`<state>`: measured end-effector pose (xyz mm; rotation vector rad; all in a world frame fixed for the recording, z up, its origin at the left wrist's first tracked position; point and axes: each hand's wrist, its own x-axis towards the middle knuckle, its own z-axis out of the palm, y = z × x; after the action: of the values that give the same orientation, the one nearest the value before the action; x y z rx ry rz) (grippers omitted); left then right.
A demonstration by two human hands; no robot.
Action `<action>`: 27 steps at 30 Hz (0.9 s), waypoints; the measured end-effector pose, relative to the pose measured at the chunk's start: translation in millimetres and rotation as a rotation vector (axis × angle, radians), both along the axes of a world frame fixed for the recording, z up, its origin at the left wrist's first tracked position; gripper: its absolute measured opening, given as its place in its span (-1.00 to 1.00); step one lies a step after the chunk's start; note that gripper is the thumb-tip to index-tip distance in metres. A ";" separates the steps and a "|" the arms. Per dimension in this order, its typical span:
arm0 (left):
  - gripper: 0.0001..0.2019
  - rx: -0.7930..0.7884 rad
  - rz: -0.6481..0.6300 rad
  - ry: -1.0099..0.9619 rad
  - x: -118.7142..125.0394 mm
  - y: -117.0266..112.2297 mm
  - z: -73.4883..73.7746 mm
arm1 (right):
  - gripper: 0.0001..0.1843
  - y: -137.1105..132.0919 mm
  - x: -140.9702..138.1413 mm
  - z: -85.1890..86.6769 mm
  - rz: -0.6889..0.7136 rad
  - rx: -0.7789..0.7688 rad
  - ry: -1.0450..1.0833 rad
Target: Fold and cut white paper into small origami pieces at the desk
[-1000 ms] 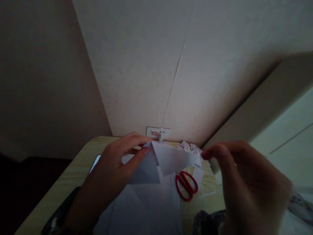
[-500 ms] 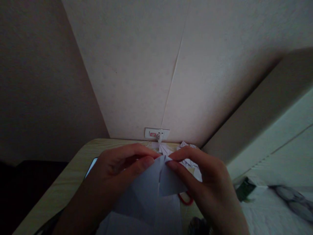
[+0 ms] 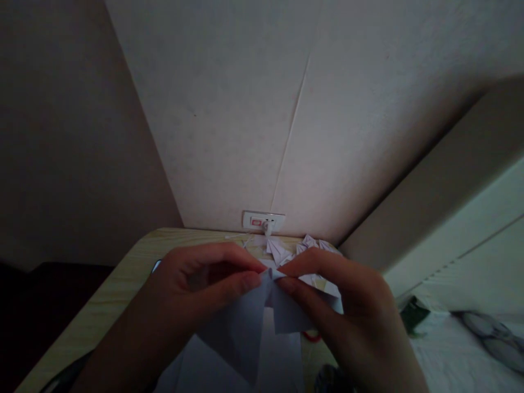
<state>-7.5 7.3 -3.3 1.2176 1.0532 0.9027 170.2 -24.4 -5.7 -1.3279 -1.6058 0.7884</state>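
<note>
The folded white paper sheet (image 3: pixel 249 333) sits low centre over the pale wooden table (image 3: pixel 123 284). The left hand (image 3: pixel 196 295) and the right hand (image 3: pixel 339 305) pinch its top corner. A white wall socket (image 3: pixel 263 221) is at 12 o'clock and small folded paper pieces (image 3: pixel 315 244) lie at 1 o'clock.

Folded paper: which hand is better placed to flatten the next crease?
Probably the right hand: its thumb lies along the right flap of the paper, while the left hand just pinches the tip.

Paper sheet (image 3: pixel 254 333) over table (image 3: pixel 118 295), folded papers (image 3: pixel 315 244) behind it, socket (image 3: pixel 263 221) on wall (image 3: pixel 327 136) beyond; bed (image 3: pixel 450 355) right
</note>
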 end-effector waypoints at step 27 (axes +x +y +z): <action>-0.87 0.072 0.119 0.111 12.2 -13.7 3.2 | -0.86 6.3 0.1 1.1 0.084 -0.169 0.334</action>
<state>4.7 -6.4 -0.1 1.2875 1.2007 0.9809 170.3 -18.1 -4.5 -1.1761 -1.3589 1.1534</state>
